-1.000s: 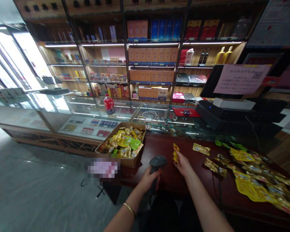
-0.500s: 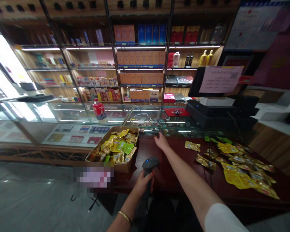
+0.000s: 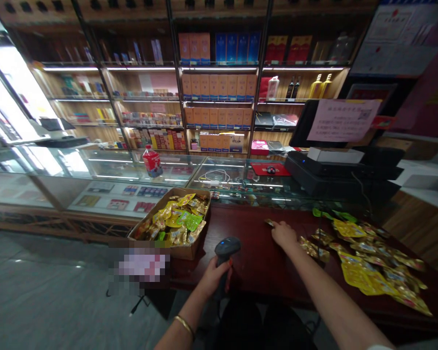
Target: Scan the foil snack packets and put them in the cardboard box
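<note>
My left hand (image 3: 215,278) is wrapped round the grip of a dark barcode scanner (image 3: 228,247), its head up and a small blue light showing. Over the dark red tabletop (image 3: 246,233), my right hand (image 3: 284,236) has its fingers closed on a small gold snack packet (image 3: 269,222); only one end sticks out and the rest is hidden. Right of that hand lie loose gold packets (image 3: 316,250) and a spread of yellow packets (image 3: 361,274). A cardboard box (image 3: 190,253) holding gold, yellow and green packets stands left of the scanner.
Behind the table runs a glass display counter (image 3: 237,192) with a red-labelled bottle (image 3: 152,161) and a red mouse mat (image 3: 263,169). A black cash-register unit (image 3: 336,175) stands at the back right. Lit shelves (image 3: 219,103) of boxes and bottles line the wall.
My right hand has moved right to the lone gold packet, which now sits further left, mostly under the fingers. My left hand keeps the scanner in about the same place. The view has shifted slightly.
</note>
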`<action>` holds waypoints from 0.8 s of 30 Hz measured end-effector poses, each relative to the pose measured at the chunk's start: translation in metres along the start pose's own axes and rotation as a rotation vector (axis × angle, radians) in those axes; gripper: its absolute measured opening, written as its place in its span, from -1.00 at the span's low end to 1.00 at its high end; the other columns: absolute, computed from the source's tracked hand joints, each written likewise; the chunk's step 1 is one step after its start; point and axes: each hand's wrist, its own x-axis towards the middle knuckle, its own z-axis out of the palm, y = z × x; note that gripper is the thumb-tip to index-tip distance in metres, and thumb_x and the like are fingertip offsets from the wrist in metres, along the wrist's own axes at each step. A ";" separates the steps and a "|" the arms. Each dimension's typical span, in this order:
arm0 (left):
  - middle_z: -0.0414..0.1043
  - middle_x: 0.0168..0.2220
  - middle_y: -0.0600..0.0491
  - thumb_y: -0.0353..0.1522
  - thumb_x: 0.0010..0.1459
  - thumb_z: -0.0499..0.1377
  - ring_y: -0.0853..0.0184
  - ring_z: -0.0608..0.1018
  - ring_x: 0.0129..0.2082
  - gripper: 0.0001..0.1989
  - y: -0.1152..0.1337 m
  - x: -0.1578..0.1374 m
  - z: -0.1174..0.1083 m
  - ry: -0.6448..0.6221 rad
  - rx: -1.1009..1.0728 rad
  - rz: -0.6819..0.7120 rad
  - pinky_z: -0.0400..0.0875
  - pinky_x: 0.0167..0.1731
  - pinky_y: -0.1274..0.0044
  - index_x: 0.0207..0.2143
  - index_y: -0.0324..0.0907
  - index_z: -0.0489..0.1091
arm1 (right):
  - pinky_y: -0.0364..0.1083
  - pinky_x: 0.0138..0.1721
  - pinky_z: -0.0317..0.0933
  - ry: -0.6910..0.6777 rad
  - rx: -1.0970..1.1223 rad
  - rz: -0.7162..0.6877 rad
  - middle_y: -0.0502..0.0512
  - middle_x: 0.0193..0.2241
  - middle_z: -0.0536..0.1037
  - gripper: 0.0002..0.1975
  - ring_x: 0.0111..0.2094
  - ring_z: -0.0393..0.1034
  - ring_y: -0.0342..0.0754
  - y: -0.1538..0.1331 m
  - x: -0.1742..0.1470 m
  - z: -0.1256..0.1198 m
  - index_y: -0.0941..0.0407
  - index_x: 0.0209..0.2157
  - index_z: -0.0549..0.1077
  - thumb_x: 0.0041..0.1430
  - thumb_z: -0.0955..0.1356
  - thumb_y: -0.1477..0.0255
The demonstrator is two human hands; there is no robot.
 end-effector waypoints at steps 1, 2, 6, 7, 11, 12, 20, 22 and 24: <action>0.35 -0.66 0.19 0.06 0.00 0.35 0.43 0.35 -0.79 -0.48 0.000 0.000 0.000 0.002 0.001 -0.004 0.22 -0.79 0.61 -0.31 -0.17 0.33 | 0.08 0.04 0.23 -0.001 0.007 -0.038 0.29 0.10 0.50 -0.53 0.08 0.42 0.17 -0.010 -0.009 0.002 -0.02 0.22 0.43 0.33 0.22 0.39; 0.35 -0.67 0.20 0.05 0.00 0.35 0.43 0.35 -0.79 -0.49 0.000 -0.001 0.000 0.003 0.001 -0.006 0.22 -0.79 0.61 -0.31 -0.17 0.33 | 0.06 0.03 0.23 0.003 0.014 -0.075 0.27 0.13 0.49 -0.53 0.10 0.41 0.18 -0.020 -0.018 0.005 -0.06 0.24 0.41 0.34 0.24 0.34; 0.37 -0.65 0.19 0.05 0.00 0.35 0.44 0.35 -0.79 -0.49 0.001 -0.002 0.000 0.001 0.004 0.008 0.23 -0.78 0.62 -0.31 -0.17 0.34 | 0.19 0.08 0.19 0.069 0.097 -0.132 0.26 0.21 0.45 -0.50 0.18 0.30 0.29 -0.042 -0.050 0.016 -0.05 0.26 0.40 0.39 0.19 0.13; 0.36 -0.65 0.19 0.05 0.01 0.35 0.44 0.35 -0.79 -0.49 0.001 -0.002 0.000 -0.001 0.005 0.011 0.22 -0.79 0.62 -0.31 -0.17 0.34 | 0.20 0.07 0.19 0.085 0.126 -0.132 0.25 0.20 0.47 -0.51 0.18 0.30 0.28 -0.044 -0.055 0.019 -0.05 0.25 0.41 0.40 0.17 0.16; 0.36 -0.66 0.19 0.05 0.01 0.35 0.44 0.35 -0.80 -0.49 0.001 -0.002 0.001 -0.008 0.002 0.019 0.20 -0.79 0.64 -0.32 -0.17 0.34 | 0.13 0.04 0.25 0.179 0.291 -0.081 0.29 0.07 0.53 -0.47 0.09 0.39 0.22 -0.043 -0.070 0.038 0.04 0.29 0.33 0.31 0.26 0.36; 0.35 -0.67 0.20 0.05 0.01 0.35 0.44 0.34 -0.80 -0.49 0.001 -0.003 0.001 -0.007 0.001 0.018 0.19 -0.79 0.63 -0.31 -0.17 0.34 | 0.11 0.05 0.27 0.224 0.366 -0.057 0.31 0.05 0.52 -0.44 0.07 0.41 0.21 -0.043 -0.072 0.043 0.10 0.30 0.30 0.29 0.28 0.37; 0.35 -0.70 0.17 0.04 0.03 0.34 0.46 0.34 -0.81 -0.52 0.001 -0.004 0.002 -0.074 0.046 0.030 0.17 -0.78 0.64 -0.42 -0.18 0.33 | 0.10 0.05 0.37 0.530 0.942 0.033 0.35 -0.02 0.56 -0.53 -0.03 0.51 0.18 -0.038 -0.079 0.066 0.15 0.06 0.38 0.17 0.30 0.21; 0.35 -0.70 0.17 0.02 0.05 0.33 0.45 0.34 -0.81 -0.53 0.002 -0.004 0.001 -0.082 0.038 0.028 0.16 -0.79 0.64 -0.38 -0.19 0.35 | 0.10 -0.02 0.42 0.497 0.999 0.079 0.31 -0.05 0.60 -0.50 -0.09 0.56 0.17 -0.037 -0.078 0.067 0.11 0.07 0.36 0.16 0.31 0.17; 0.34 -0.71 0.18 0.01 0.07 0.32 0.45 0.34 -0.81 -0.55 0.002 -0.004 0.001 -0.091 0.039 0.027 0.16 -0.79 0.64 -0.38 -0.19 0.35 | 0.09 -0.05 0.44 0.495 1.012 0.085 0.31 -0.05 0.62 -0.49 -0.10 0.58 0.17 -0.036 -0.077 0.069 0.10 0.08 0.36 0.16 0.31 0.14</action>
